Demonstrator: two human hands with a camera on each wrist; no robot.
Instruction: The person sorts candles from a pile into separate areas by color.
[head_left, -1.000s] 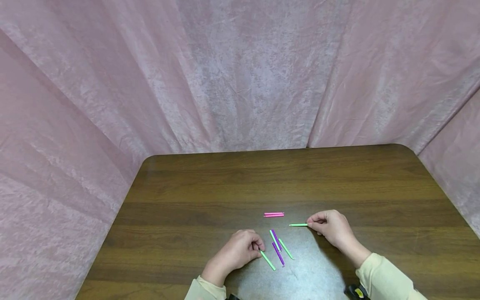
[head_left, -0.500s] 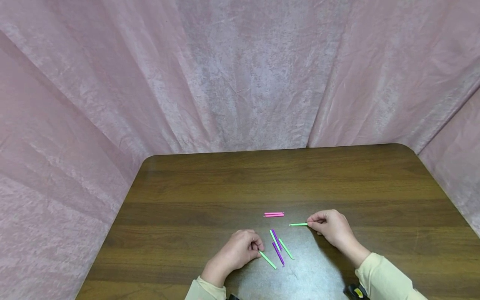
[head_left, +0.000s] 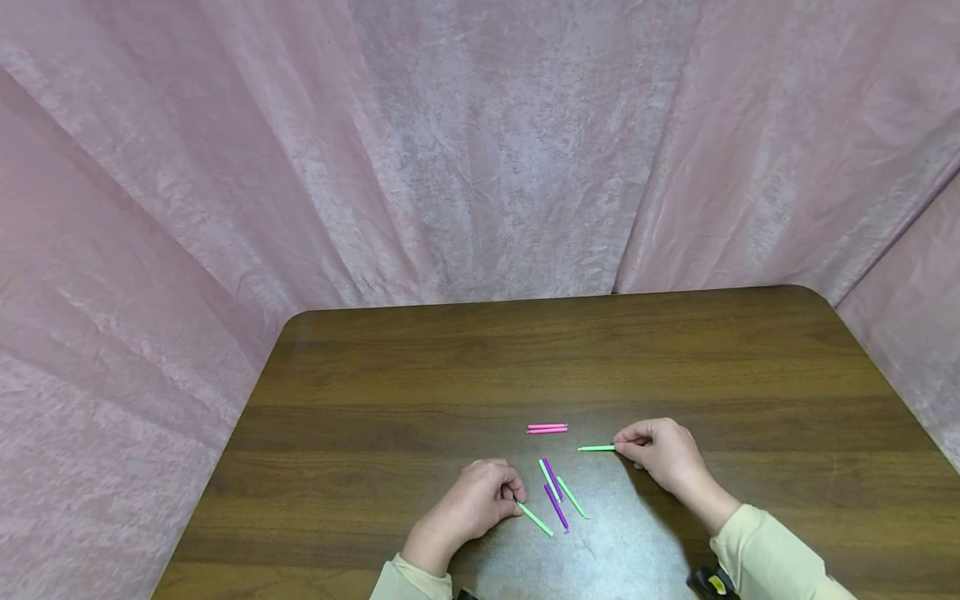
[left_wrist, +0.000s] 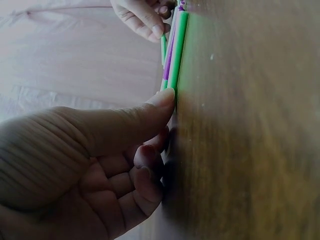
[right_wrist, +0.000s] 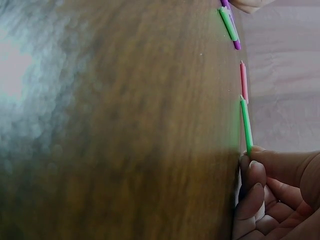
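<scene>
In the head view my left hand [head_left: 476, 500] pinches one end of a thin green candle [head_left: 536, 519] between thumb and fingers. The candle slants away toward the lower right. My right hand [head_left: 663, 454] pinches another green candle [head_left: 597, 448], which points left with its wick end free. Between the hands lie two purple candles [head_left: 557, 507] and two more green candles [head_left: 573, 498], close together at similar slants. A little farther off, two pink candles [head_left: 547, 431] lie side by side. The left wrist view shows the thumb [left_wrist: 162, 98] on the green candle [left_wrist: 179, 50].
Everything lies on a brown wood-grain table [head_left: 420, 358] with rounded far corners. Pink velvety curtains [head_left: 480, 150] hang behind it and at both sides. A dark device [head_left: 712, 583] sits by the right sleeve [head_left: 772, 554].
The free end of the green candle in my left hand has swung slightly up and to the right. My right hand and the loose candles stay where they were.
</scene>
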